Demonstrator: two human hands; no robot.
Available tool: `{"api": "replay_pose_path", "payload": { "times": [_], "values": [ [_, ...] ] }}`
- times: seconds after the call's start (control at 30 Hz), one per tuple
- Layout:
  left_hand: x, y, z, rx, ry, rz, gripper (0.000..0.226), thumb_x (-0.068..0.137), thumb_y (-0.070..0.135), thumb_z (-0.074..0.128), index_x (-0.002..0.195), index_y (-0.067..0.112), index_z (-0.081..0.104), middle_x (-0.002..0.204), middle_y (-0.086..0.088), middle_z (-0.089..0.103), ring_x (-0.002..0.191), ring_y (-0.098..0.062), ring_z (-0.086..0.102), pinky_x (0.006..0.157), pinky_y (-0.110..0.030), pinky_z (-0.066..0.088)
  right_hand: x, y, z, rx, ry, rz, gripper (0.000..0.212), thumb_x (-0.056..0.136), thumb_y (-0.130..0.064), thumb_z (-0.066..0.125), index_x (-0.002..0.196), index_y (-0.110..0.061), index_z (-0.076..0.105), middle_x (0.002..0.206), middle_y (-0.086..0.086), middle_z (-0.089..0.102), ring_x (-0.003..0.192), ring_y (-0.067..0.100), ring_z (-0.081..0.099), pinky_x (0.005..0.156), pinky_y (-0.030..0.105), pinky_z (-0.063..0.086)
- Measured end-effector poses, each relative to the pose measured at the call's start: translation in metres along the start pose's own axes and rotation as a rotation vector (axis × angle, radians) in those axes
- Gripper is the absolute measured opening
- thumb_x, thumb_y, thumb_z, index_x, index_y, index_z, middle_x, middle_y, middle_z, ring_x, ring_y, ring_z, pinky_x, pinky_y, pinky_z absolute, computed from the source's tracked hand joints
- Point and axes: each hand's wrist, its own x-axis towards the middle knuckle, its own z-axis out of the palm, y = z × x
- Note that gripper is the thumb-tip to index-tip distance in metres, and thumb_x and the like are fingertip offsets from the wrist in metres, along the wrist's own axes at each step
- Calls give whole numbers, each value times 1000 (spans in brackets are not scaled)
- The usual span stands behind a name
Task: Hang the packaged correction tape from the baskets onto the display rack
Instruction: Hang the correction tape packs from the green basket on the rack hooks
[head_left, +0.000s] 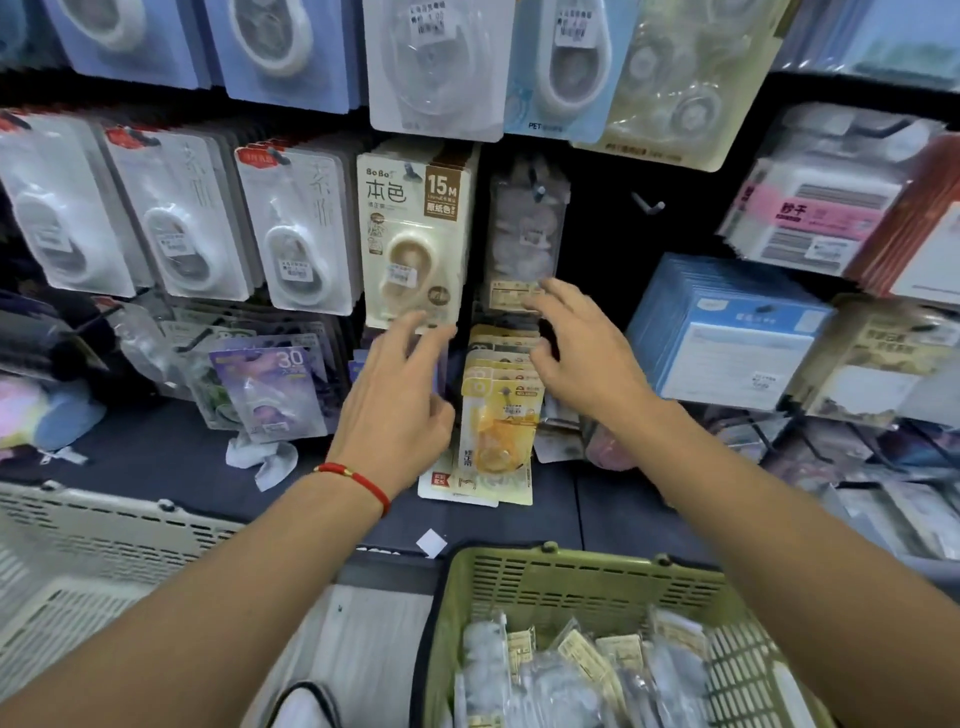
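The clear plastic packet of correction tape (524, 234) hangs on a black metal peg of the display rack (597, 218), directly right of the cream carded pack marked 15M (413, 228). The right hand (582, 353) reaches up below the packet; its extended fingertips touch the packet's beige label strip, and the grip is released, fingers spread. The left hand (400, 395), with a red cord bracelet (358, 480) at the wrist, sits lower left of the packet, fingers relaxed and holding nothing.

Step in hand, by judgement: seating the packet on its peg. Press lightly at the lower edge and confirm that the hang hole sits fully over the peg tip and that the packet hangs straight. Avoid snagging the yellow carded packs (498, 415) directly below the packet.

Further stock lies in the olive green slotted plastic basket (571, 577), well below the packet: glossy, crinkled clear bags with beige paper labels. The film looks soft and slippery; pinch each near its header. A white slotted basket (93, 525) stands lower left. An empty peg (647, 205) projects just right of the packet.
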Motion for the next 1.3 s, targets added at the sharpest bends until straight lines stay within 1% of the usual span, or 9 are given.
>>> {"api": "replay_pose_path", "payload": {
  "times": [0.13, 0.33, 0.43, 0.53, 0.63, 0.77, 0.97, 1.13, 1.3],
  "values": [
    [-43, 5, 29, 42, -210, 20, 58, 83, 0, 63, 139, 14, 60, 136, -10, 59, 124, -38, 54, 102, -52, 48, -87, 19, -5, 131, -69, 67, 24, 96, -16, 58, 118, -20, 68, 111, -3, 69, 96, 22, 67, 80, 37, 52],
    [-145, 29, 102, 47, -595, -59, 49, 89, 8, 63, 137, 18, 63, 141, -4, 58, 130, -31, 53, 106, -41, 46, -222, 51, 23, -23, -860, 264, 8, 99, -28, 57, 103, -26, 64, 104, -1, 73, 108, 30, 68, 76, 33, 47],
    [-189, 42, 132, 31, -721, -127, 46, 93, 10, 61, 138, 23, 61, 146, 0, 55, 133, -25, 52, 109, -36, 45, -286, 56, 51, -37, -1129, 345, 48, 101, -51, 58, 134, -17, 61, 132, 9, 68, 121, 31, 64, 88, 32, 49],
    [-217, 51, 151, 26, -803, -187, 43, 96, 11, 61, 137, 25, 61, 147, 0, 53, 135, -23, 50, 110, -37, 46, -341, 50, 75, 7, -1290, 461, 93, 93, -72, 59, 159, -13, 31, 159, 19, 39, 138, 37, 49, 107, 44, 48],
    [-230, 58, 160, 17, -815, -248, 42, 97, 12, 61, 136, 27, 61, 144, 2, 56, 130, -20, 54, 106, -34, 49, -373, 41, 91, -55, -1198, 461, 94, 93, -52, 70, 163, -18, 17, 166, 18, 16, 147, 42, 32, 113, 52, 44],
    [-233, 67, 167, 5, -830, -277, 40, 97, 11, 62, 134, 25, 62, 141, -2, 58, 123, -22, 59, 101, -32, 50, -372, 58, 92, 20, -1023, 559, 79, 94, -12, 68, 162, -18, 26, 161, 16, 29, 140, 36, 47, 110, 43, 49],
    [-236, 81, 179, -124, -811, -398, 36, 97, 10, 63, 130, 22, 65, 136, -4, 62, 120, -23, 61, 101, -32, 50, -366, 101, 71, 266, -822, 744, 58, 92, 2, 63, 145, -22, 61, 145, 4, 63, 104, 22, 69, 72, 18, 54],
    [-241, 93, 188, -314, -779, -558, 35, 96, 10, 66, 129, 22, 64, 128, -2, 62, 113, -19, 60, 93, -25, 46, -369, 119, 46, 532, -648, 884, 39, 88, 6, 76, 118, -17, 77, 128, 3, 70, 116, 21, 65, 98, 30, 54],
    [-234, 104, 193, -598, -707, -770, 44, 95, 15, 74, 135, 24, 57, 133, -2, 56, 120, -22, 58, 87, -28, 52, -352, 120, 18, 877, -371, 992, 28, 85, 11, 77, 93, -16, 78, 112, 2, 77, 112, 23, 70, 87, 28, 54]
  ]
}}
